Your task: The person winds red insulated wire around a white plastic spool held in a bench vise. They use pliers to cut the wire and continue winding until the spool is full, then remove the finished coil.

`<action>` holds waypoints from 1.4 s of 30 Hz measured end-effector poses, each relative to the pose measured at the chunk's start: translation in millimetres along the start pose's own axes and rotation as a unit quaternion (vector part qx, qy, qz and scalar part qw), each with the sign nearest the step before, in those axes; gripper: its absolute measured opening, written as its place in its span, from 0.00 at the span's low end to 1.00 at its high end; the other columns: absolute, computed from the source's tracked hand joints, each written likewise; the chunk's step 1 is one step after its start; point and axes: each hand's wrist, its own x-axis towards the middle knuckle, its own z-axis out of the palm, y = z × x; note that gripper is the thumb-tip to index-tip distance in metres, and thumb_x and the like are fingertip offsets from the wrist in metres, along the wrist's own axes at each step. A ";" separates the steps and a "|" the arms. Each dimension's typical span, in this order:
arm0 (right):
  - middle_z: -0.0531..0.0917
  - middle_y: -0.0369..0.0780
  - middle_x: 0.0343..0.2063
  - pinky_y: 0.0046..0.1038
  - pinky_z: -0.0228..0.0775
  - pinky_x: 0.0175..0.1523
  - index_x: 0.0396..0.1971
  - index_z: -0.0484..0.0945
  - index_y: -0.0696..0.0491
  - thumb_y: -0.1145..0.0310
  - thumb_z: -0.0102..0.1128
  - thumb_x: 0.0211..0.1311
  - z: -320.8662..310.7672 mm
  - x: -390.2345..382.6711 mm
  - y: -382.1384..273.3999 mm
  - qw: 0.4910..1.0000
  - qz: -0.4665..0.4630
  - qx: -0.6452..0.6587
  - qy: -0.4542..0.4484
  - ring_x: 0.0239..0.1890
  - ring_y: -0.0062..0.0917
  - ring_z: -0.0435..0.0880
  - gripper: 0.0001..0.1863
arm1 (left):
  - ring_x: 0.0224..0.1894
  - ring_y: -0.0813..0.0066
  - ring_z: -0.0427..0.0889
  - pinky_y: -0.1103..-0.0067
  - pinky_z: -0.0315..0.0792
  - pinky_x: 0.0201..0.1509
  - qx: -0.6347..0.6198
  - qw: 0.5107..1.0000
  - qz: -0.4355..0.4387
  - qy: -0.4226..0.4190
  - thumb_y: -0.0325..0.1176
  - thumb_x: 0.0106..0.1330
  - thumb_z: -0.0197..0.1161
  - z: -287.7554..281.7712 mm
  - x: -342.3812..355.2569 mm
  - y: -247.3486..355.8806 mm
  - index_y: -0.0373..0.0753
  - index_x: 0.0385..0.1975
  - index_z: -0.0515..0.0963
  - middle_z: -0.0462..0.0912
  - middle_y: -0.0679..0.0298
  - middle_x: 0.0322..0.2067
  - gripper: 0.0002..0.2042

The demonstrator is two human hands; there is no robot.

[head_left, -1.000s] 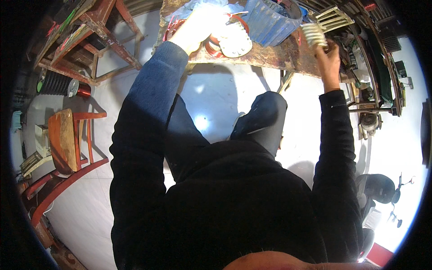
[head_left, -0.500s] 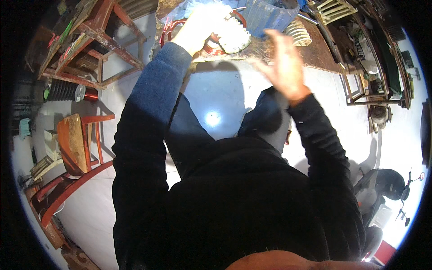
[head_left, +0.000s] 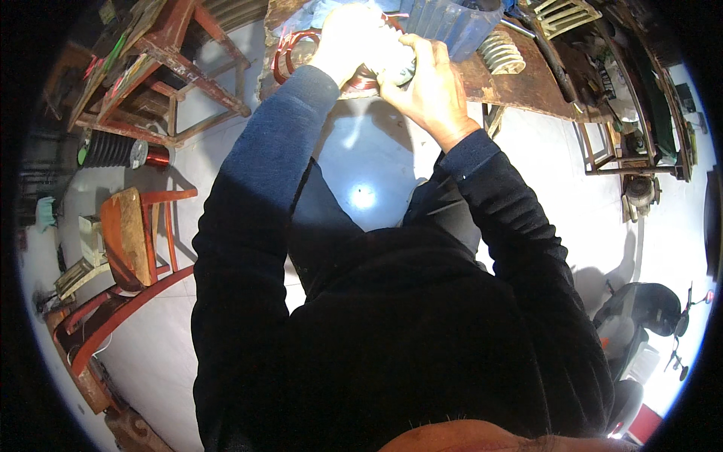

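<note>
Head view shows the right hand [head_left: 435,94] grasping a pale part [head_left: 397,59] over the far tabletop [head_left: 538,87], while glare hides whether the left hand [head_left: 348,41] does.

Bench top [head_left: 482,87]: wood, rough, worn, finish patchy. Bin [head_left: 444,34]: blue plastic, semi-matt. Wire coils [head_left: 281,56]: reddish, glossy, metal-like. Held pc. [head_left: 393,57]: whitish; mat'l unclear, glare. Sleeves [head_left: 275,132]: dk. cloth, matt. Chair [head_left: 129,235]: wood, seat worn, red-ptd. frame. Stool [head_left: 175,29]: wood, paint chipped. Floor [head_left: 358,169]: smooth, glossy, w/ bright refl.
</note>
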 end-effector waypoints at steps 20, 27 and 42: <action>0.86 0.49 0.40 0.31 0.83 0.45 0.57 0.74 0.59 0.57 0.76 0.56 -23.6 2.9 26.1 0.975 0.095 0.195 -0.040 0.39 0.33 0.89 0.33 | 0.24 0.73 0.73 0.73 0.68 0.28 0.098 0.992 -0.011 0.082 0.36 0.69 0.60 -9.0 -13.1 26.1 0.45 0.27 0.75 0.76 0.66 0.24 0.08; 0.84 0.46 0.42 0.41 0.87 0.45 0.55 0.71 0.58 0.49 0.43 0.79 -54.5 12.0 59.3 0.770 0.149 0.620 0.006 0.41 0.34 0.87 0.25 | 0.25 0.72 0.74 0.73 0.69 0.30 0.196 0.973 -0.011 0.123 0.36 0.70 0.60 -12.3 -15.9 42.6 0.44 0.28 0.75 0.76 0.65 0.25 0.08; 0.85 0.56 0.46 0.37 0.75 0.58 0.58 0.75 0.63 0.41 0.66 0.63 -118.2 -3.0 288.9 0.952 0.279 -0.040 0.121 0.50 0.44 0.86 0.39 | 0.28 0.71 0.75 0.73 0.70 0.32 0.785 0.565 -0.209 0.147 0.36 0.70 0.60 -49.5 17.2 60.6 0.42 0.31 0.75 0.77 0.64 0.28 0.06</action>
